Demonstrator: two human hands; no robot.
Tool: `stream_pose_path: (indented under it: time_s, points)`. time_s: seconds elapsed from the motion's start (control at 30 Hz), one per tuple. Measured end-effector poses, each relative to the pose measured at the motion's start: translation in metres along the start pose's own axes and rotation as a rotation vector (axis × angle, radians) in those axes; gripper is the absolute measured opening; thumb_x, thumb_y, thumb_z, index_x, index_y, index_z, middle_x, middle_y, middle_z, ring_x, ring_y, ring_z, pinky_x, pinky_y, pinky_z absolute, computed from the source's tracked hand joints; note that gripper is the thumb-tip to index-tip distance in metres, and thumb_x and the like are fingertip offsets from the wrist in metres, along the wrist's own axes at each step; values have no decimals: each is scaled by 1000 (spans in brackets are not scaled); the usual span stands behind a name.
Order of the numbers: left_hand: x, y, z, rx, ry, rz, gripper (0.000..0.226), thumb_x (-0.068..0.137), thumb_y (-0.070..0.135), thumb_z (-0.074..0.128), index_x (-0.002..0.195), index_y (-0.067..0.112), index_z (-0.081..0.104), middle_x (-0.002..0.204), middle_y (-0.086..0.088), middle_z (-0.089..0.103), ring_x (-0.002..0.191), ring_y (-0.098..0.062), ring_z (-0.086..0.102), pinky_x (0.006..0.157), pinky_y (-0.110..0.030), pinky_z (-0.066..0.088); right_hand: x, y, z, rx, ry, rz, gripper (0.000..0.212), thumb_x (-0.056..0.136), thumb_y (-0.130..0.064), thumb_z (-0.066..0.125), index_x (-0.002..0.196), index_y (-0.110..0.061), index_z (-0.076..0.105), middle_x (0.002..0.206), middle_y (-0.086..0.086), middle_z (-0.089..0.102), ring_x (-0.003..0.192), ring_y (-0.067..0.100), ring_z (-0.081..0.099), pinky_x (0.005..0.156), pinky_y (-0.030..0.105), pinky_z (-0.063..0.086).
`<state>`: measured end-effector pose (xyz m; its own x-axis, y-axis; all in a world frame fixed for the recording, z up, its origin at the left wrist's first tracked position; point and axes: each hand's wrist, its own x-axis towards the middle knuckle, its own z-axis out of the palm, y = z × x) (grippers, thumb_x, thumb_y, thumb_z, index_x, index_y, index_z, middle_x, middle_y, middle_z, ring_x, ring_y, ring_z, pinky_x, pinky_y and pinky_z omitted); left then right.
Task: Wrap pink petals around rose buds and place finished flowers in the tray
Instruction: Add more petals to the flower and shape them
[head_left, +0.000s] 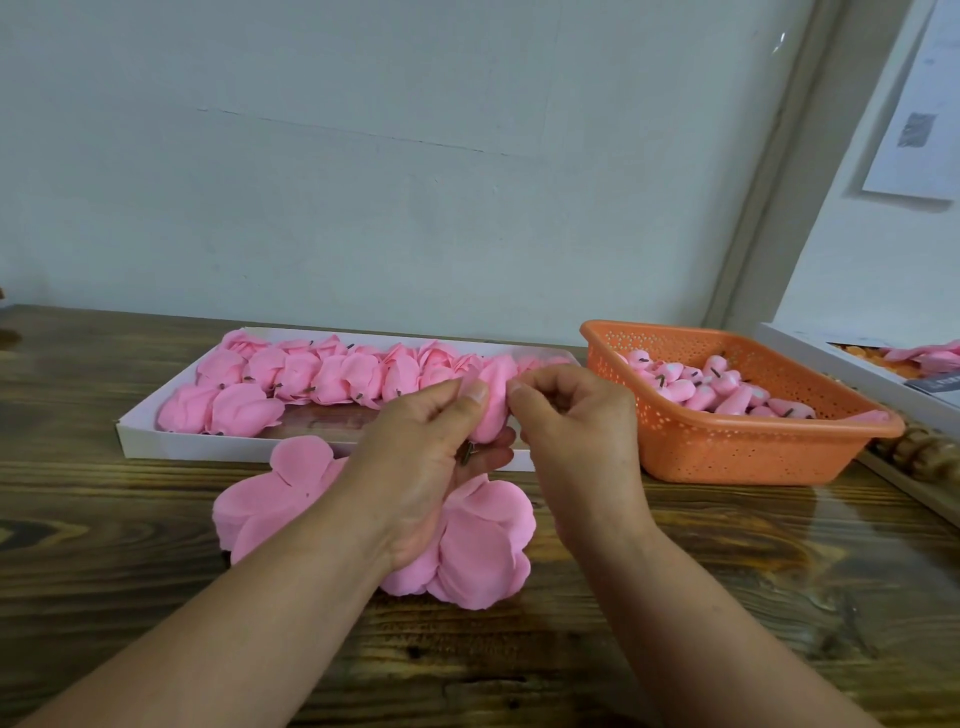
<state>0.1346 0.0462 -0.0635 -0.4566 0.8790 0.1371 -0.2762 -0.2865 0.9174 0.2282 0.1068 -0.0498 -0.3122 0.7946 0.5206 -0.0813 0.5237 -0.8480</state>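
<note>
I had the bud (491, 402) pinched upright in my left hand (441, 452), just above the near edge of the tray (136, 434); my right hand (571, 415) pinched its petal edge. Best, I judged, to keep the wrap snug and the stem steady. Loose petals (483, 545) lay on the wooden table (156, 597); an orange basket (748, 452) stood right, a pale wall (363, 156) behind.

The counter (156, 571) is dark, strongly grained wood with a glossy varnish. The petals (483, 540) look soft, matt and cloth-like, as do the flowers (291, 374). The tray (140, 436) is white matt card. The basket (727, 447) is orange perforated plastic, slightly shiny.
</note>
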Motion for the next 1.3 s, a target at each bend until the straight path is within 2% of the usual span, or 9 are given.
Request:
stream_pose_path:
  time_s: [0.17, 0.33, 0.5, 0.63, 0.77, 0.93, 1.03, 1.1, 1.3]
  points:
    - [-2, 0, 2, 57, -24, 26, 23, 96, 18, 50, 102, 7, 69, 94, -11, 70, 88, -19, 67, 69, -22, 54, 2, 0, -3, 62, -27, 16, 22, 83, 4, 58, 72, -10, 71, 53, -12, 60, 48, -1, 52, 48, 14, 42]
    - [-3, 2, 0, 45, -81, 27, 21, 96, 17, 49, 95, 11, 70, 78, 1, 71, 74, -8, 66, 64, -19, 54, 5, -2, -8, 143, -103, -8, 22, 80, 12, 56, 73, -3, 70, 52, -8, 60, 48, 2, 50, 48, 15, 41]
    - [-2, 3, -3, 2, -125, -41, 21, 93, 16, 51, 93, 9, 70, 80, -1, 71, 72, -10, 64, 64, -20, 54, 7, -1, -10, 141, -97, -18, 20, 77, 14, 58, 69, -4, 61, 57, -1, 60, 48, 3, 53, 45, 12, 40]
    - [-1, 4, -4, -21, -120, -38, 21, 84, 20, 57, 95, 7, 69, 80, -4, 69, 69, -9, 65, 64, -20, 54, 9, 3, -12, 98, -122, 79, 4, 82, 0, 65, 81, -4, 66, 67, -3, 62, 52, -1, 53, 48, 14, 40]
    - [-2, 5, -5, -2, -147, -5, 21, 79, 22, 57, 86, 13, 74, 75, 0, 71, 68, -7, 66, 63, -20, 55, 10, 7, -13, 92, -214, 178, 15, 87, -10, 62, 74, -7, 68, 61, -7, 60, 56, 3, 52, 51, 18, 42]
    - [-1, 3, -4, 14, -138, 7, 20, 84, 19, 57, 80, 17, 77, 77, -1, 71, 69, -7, 66, 63, -20, 55, 9, 6, -12, 102, -192, 152, 27, 87, -7, 62, 60, -11, 60, 51, -7, 54, 52, 4, 49, 51, 17, 43]
    - [-2, 4, -3, 0, -141, -5, 20, 75, 24, 60, 80, 18, 78, 78, 0, 71, 69, -8, 66, 64, -20, 55, 9, 4, -11, 133, -191, 125, 27, 86, 0, 59, 61, -9, 57, 53, -3, 52, 55, 11, 46, 56, 25, 41]
    - [-3, 4, -3, 2, -126, -7, 20, 74, 24, 60, 81, 17, 78, 80, -1, 72, 71, -9, 67, 65, -20, 55, 8, 3, -10, 119, -167, 79, 24, 84, 3, 59, 62, -7, 58, 55, -2, 51, 54, 10, 44, 55, 24, 40]
    - [-2, 1, 0, 121, 3, 34, 19, 96, 13, 52, 95, 12, 72, 96, -8, 70, 86, -17, 69, 70, -23, 56, 2, -1, -6, -47, -150, -48, 28, 82, 5, 54, 58, -8, 60, 49, -12, 52, 49, 0, 44, 48, 16, 39]
